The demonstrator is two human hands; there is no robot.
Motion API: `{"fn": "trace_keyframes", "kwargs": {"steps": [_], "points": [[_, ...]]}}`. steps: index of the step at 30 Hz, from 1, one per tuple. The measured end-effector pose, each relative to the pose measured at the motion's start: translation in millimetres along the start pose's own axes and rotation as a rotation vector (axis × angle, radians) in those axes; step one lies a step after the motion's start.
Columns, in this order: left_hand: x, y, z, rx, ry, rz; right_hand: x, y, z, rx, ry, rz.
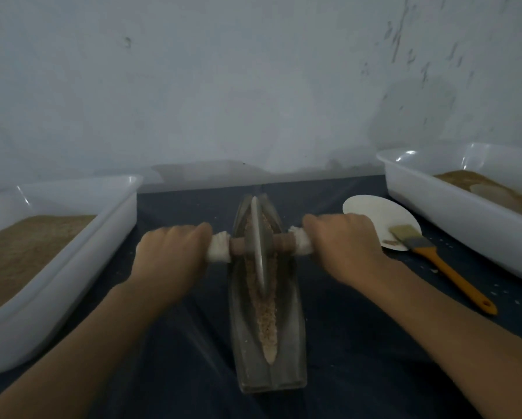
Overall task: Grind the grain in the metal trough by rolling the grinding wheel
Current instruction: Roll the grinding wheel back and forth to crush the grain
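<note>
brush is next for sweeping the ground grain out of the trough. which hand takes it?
Right, probably. The brush lies on the right, beside the right hand, its bristles on the white plate. The left hand would have to cross the grinding wheel. Both hands now grip the axle.

Dull grey metal trough (296, 328), glossy white plastic tub (72, 267), wooden-handled brush (441, 261).

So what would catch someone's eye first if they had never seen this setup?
The grinding wheel standing in the long metal trough at centre, with the left hand and right hand gripping its cloth-wrapped axle ends. Then the strip of grain along the trough, and the white tubs of brown meal at left and right.
</note>
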State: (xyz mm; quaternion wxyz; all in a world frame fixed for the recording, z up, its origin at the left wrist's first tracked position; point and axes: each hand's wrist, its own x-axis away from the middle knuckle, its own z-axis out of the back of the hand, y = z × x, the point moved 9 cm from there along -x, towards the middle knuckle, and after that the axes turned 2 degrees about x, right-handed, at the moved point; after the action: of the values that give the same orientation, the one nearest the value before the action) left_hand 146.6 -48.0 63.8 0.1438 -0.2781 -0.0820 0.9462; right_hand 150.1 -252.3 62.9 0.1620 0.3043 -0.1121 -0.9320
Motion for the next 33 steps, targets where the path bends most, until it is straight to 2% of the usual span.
{"fn": "trace_keyframes", "kwargs": {"steps": [4, 7, 10, 15, 19, 24, 26, 28, 30, 33], "points": [[46, 16, 49, 0.076, 0.083, -0.193, 50, -4, 49, -0.092, 0.115, 0.075], [57, 13, 61, 0.087, 0.034, -0.229, 63, -3, 58, -0.142, 0.129, 0.105], [44, 8, 34, 0.039, -0.020, -0.159, 47, -2, 38, -0.115, 0.063, 0.075], [-11, -20, -25, 0.062, -0.042, 0.103, -23, 1, -3, 0.113, -0.004, 0.021], [-25, -28, -46, 0.121, -0.049, 0.132, -55, 2, -12, 0.173, -0.045, 0.030], [10, -16, -14, 0.093, -0.102, 0.085, -7, -6, 10, 0.081, -0.066, 0.058], [31, -12, 1, 0.087, -0.134, 0.035, 24, -11, 33, 0.048, 0.010, 0.074], [46, -3, 27, 0.118, -0.060, -0.067, 47, -9, 51, -0.018, 0.086, 0.071], [51, 6, 45, 0.107, 0.019, -0.159, 56, -5, 47, -0.083, 0.031, 0.059], [37, 9, 33, 0.036, 0.004, -0.159, 46, 1, 19, -0.075, -0.106, 0.011]]}}
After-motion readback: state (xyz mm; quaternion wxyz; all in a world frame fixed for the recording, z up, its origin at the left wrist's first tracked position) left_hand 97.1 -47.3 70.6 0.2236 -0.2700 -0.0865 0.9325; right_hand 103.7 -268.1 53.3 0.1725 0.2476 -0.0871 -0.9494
